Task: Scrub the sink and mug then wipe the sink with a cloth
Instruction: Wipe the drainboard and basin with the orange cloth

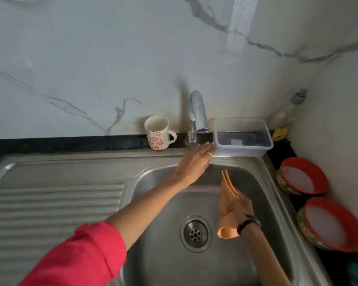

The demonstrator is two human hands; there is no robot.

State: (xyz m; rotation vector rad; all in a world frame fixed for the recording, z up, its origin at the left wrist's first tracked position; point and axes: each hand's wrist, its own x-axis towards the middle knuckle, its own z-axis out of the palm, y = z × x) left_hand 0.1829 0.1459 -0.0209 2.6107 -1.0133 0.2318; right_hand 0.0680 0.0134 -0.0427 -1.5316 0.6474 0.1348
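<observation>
A steel sink [157, 254] with a round drain [195, 233] fills the lower middle. A white mug [158, 132] with red flower prints stands upright on the dark ledge behind it, left of the chrome tap [197, 112]. My left hand [194, 164] reaches over the back rim of the sink, fingers straight, fingertips near the tap's base and the clear container. My right hand [239, 205] hovers over the basin and grips a folded orange cloth [227, 213], which hangs down past the wrist.
A clear plastic container [243, 139] holding water sits right of the tap. A bottle [287, 112] stands in the back right corner. Two red-rimmed bowls [302, 176] [329, 223] lie on the dark counter at right. The ribbed drainboard [54, 203] spreads to the left.
</observation>
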